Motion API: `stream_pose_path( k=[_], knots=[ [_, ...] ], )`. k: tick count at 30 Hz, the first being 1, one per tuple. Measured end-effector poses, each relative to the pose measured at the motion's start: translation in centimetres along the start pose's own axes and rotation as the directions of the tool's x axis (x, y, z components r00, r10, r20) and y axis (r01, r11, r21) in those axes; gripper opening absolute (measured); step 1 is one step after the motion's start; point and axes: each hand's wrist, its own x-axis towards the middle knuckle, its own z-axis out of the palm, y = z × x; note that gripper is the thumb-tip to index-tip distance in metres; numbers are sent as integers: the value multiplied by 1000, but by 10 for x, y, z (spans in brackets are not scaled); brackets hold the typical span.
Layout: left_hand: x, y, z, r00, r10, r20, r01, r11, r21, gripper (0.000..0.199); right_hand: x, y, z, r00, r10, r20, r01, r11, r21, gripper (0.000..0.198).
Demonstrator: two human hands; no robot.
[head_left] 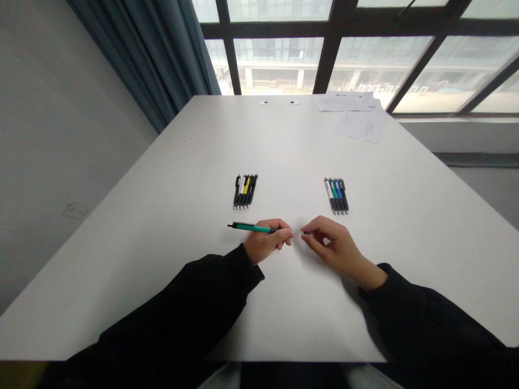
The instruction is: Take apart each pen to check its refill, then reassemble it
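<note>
My left hand [270, 240] is closed around a green and black pen [253, 227], which lies nearly level with its clicker end out to the left. The pen's tip shows just past my fingers, on the right. A short gap away, my right hand [330, 240] pinches a small dark piece [307, 233] between thumb and fingertips; its kind is too small to tell. Beyond my left hand lies a row of pens [245, 192], black, white and yellow. Another row of pens [336, 195], white, green, blue and black, is beyond my right hand.
Both hands are over a white table [162, 216]. Printed papers [359, 125] lie at its far right corner, and two small oval fittings [264, 102] sit along the far edge. Behind are a window [279, 65] and a blue-grey curtain [162, 54].
</note>
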Motion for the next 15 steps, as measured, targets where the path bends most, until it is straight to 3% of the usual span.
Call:
stream_pose_path(
  k=[7, 15],
  knots=[
    [1, 1, 1, 1000, -23, -5, 23, 1000, -14, 25, 1, 5, -2, 984, 66, 167, -31, 978, -208, 26],
    [1, 0, -1, 999, -32, 9, 32, 999, 2, 26, 3, 5, 0, 981, 90, 170, -60, 983, -175, 28]
  ],
)
